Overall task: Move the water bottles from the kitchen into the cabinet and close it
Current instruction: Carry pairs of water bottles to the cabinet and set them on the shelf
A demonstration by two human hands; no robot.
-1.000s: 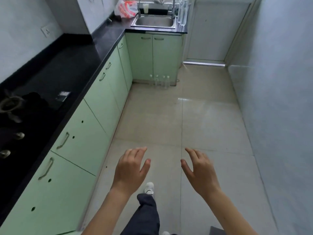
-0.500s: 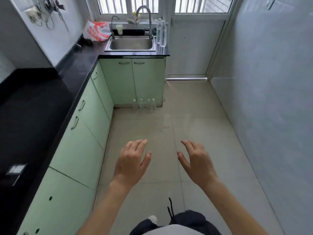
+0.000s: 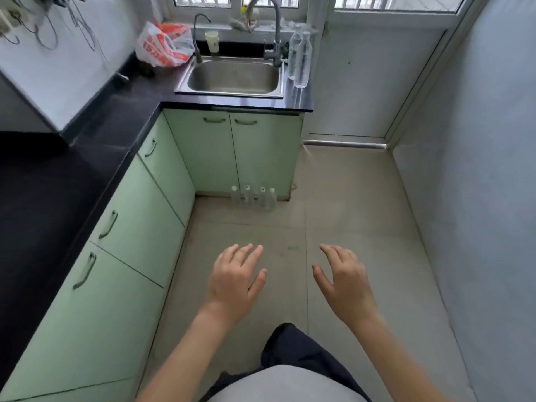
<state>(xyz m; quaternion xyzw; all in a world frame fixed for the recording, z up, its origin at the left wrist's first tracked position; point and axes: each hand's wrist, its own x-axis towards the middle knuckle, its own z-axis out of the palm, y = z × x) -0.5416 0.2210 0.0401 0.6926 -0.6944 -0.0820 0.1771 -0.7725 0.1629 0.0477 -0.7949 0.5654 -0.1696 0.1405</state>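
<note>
Narrow kitchen: pale tiled floor (image 3: 348, 221), black stone countertop (image 3: 87, 169), pale green cabinet doors (image 3: 200, 152) all closed. Since a second ago the sink end has drawn nearer. Four clear plastic water bottles (image 3: 253, 198) stand on the floor straight ahead of both hands, well apart from them. Left hand (image 3: 235, 281) and right hand (image 3: 345, 282) are spread wide and empty. Two taller clear bottles (image 3: 300, 59) stand far beyond on the counter, beside the steel sink (image 3: 232, 76). Judged still on the approach, nothing stowed.

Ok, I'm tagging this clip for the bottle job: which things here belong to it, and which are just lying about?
Job: four small clear plastic bottles on the floor; two taller clear plastic bottles on the black counter; shut pale green cabinet doors; empty left hand and right hand.
Lying about: red-and-white plastic bag; steel sink; curved metal tap; small pale cup.
</note>
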